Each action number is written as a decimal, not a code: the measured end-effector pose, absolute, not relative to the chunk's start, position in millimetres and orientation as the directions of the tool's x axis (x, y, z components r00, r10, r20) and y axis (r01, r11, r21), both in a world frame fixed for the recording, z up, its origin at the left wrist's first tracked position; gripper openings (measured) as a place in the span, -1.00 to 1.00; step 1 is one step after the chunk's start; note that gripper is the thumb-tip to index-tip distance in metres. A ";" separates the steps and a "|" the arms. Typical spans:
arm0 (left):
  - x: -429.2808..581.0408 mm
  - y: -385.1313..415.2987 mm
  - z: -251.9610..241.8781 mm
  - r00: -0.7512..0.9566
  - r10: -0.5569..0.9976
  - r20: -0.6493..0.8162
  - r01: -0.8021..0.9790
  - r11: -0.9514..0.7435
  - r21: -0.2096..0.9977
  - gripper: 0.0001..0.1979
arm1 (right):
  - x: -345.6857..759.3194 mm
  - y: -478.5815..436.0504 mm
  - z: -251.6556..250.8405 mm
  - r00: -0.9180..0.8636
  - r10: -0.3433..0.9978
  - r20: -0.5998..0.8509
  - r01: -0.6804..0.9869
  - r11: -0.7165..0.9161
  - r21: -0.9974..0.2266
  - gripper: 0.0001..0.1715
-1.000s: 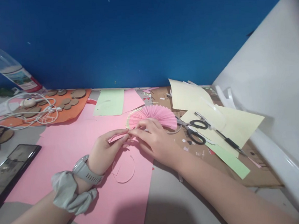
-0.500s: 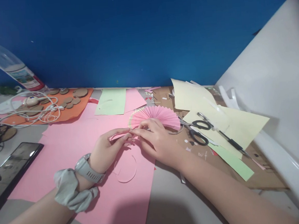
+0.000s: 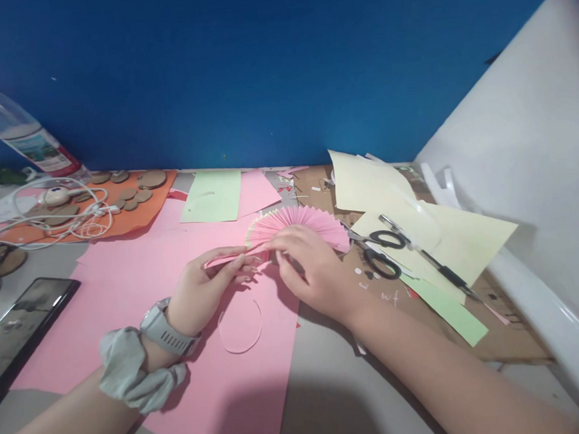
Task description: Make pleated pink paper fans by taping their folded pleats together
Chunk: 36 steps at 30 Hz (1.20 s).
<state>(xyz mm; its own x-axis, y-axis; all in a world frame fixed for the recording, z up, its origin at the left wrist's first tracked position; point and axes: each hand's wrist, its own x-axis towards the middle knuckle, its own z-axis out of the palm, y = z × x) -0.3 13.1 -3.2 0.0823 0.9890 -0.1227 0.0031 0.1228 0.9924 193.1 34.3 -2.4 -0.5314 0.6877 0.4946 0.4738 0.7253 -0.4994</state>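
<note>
Between my two hands is a narrow folded strip of pink paper (image 3: 252, 251). My left hand (image 3: 211, 276), with a grey watch and a pale scrunchie on its wrist, pinches the strip between thumb and fingers. At the strip's other end, the fingers of my right hand (image 3: 309, 263) are closed on it. Just behind my right hand lies a pleated pink paper fan (image 3: 302, 219) with a pale yellow-green edge on its left. Below my hands a thin curled strip of paper (image 3: 242, 350) rests on large pink paper sheets (image 3: 144, 282).
Scissors (image 3: 383, 253), a pen (image 3: 441, 268) and cream paper (image 3: 471, 236) lie to the right on cardboard (image 3: 510, 340). Leftward are a phone (image 3: 27, 324), a white cable (image 3: 86, 219), orange paper (image 3: 153, 207) with cardboard cutouts, and a bottle (image 3: 33, 140). A blue wall (image 3: 258, 72) rises behind.
My right hand has slid slightly to the right along the pink strip, away from my left fingertips. More of the strip shows between the hands. The view has shifted a little.
</note>
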 end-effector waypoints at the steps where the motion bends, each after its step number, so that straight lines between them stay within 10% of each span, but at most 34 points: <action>1: 0.0 13.0 -2.9 0.084 0.988 -0.127 -0.003 0.127 0.992 -0.69 | 194.2 34.7 -2.4 -0.489 0.709 0.509 0.501 0.705 -0.501 -0.73; 18: 4.5 4.5 8.2 0.161 0.986 -0.038 0.223 0.002 0.975 -0.75 | 192.2 34.5 -4.5 -0.568 0.676 0.469 0.561 0.735 -0.380 -0.77; 36: 3.7 6.3 1.0 0.187 0.976 -0.108 0.067 0.097 0.993 -0.76 | 194.6 36.3 -4.7 -0.597 0.684 0.419 0.496 0.725 -0.478 -0.80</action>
<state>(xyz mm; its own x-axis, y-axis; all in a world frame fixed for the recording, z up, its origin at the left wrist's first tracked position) 3.7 6.3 1.0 0.1869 0.9764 -0.1082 0.0671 0.0972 0.9930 194.6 36.3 -4.7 -0.5966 0.6843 0.4193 0.4959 0.7251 -0.4777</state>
